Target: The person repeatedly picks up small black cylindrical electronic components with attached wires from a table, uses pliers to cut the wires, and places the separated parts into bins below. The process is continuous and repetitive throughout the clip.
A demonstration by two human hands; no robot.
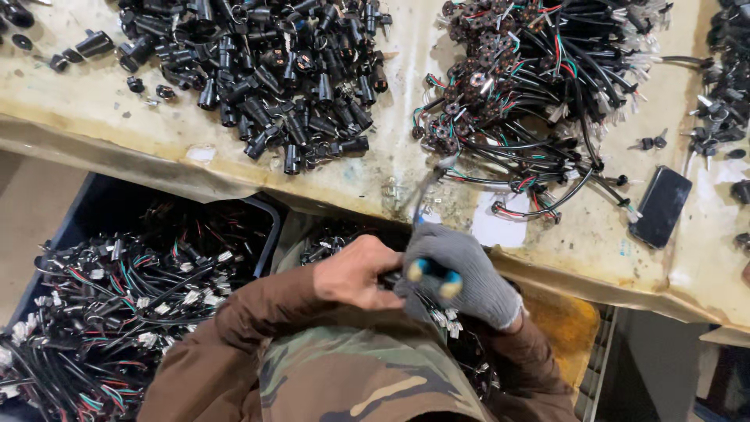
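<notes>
Gloved right hand (461, 277) closed round blue-handled pliers (433, 273), bare left hand (355, 273) pinching the wired part just below the counter (351, 176) edge, steadying it.

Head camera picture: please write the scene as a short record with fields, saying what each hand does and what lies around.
Left hand: bare left hand, closed on black wiring at the lap
Right hand: grey knitted glove on right hand, holding blue-and-yellow handled pliers
Bench: worn yellowish workbench
Bench, left: heap of black plastic cylindrical connectors
Bench, right: tangle of black cables with red and green wires
Also on bench: flat black phone
Lower left: dark blue bin of wired cables
</notes>
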